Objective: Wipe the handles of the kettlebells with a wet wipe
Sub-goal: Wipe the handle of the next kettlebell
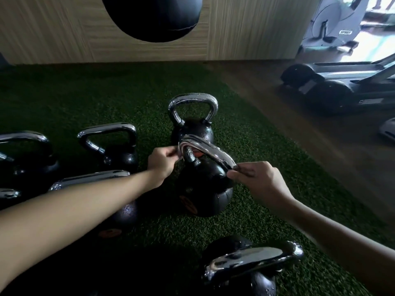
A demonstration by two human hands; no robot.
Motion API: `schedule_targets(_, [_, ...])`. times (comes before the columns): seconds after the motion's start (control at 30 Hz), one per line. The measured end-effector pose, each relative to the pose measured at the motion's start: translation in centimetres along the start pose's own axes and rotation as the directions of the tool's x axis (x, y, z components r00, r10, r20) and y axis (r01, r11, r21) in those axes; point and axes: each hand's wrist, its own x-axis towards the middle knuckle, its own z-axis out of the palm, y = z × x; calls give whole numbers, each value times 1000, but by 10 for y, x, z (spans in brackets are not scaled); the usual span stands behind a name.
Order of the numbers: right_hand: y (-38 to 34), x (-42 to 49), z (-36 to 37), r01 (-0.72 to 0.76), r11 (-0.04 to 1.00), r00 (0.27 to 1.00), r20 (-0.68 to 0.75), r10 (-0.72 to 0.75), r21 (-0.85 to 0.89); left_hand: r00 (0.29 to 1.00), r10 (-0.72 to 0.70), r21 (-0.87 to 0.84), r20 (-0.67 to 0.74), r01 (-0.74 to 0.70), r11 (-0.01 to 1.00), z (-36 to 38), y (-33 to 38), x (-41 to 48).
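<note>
A black kettlebell [205,189] with a chrome handle stands on green turf in the middle of the view. A wet wipe [208,151] lies stretched over the top of its handle. My left hand [162,161] pinches the wipe's left end beside the handle's left leg. My right hand [256,180] pinches the other end at the handle's right side. Behind it stands another kettlebell [193,118], its chrome handle upright and wet-looking.
More kettlebells stand on the turf [64,99]: one at left centre [113,144], one at the far left [25,154], one under my left forearm [119,212], one at the bottom [245,268]. A punching bag [151,16] hangs ahead. Treadmills [333,86] stand at the right.
</note>
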Motion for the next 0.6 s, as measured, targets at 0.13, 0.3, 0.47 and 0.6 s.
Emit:
schedule_targets(0.13, [-7,-2,-1,-77,994,997,12,76,84,989,-144,-181,-21,137,974,14,18,6])
schedule_targets(0.3, [-10,2,-9,-113,985,991,84,102,129,974,-216,-320,71,228,920,12,-5,-42])
schedule_targets(0.47, [-12,8,-13,-154,978,980,150,133,139,973,-221,-336,71,232,913,13,8,-49])
schedule_targets(0.6, [-10,10,-12,-149,980,982,136,131,132,958,-276,-353,-71,235,906,12,32,-40])
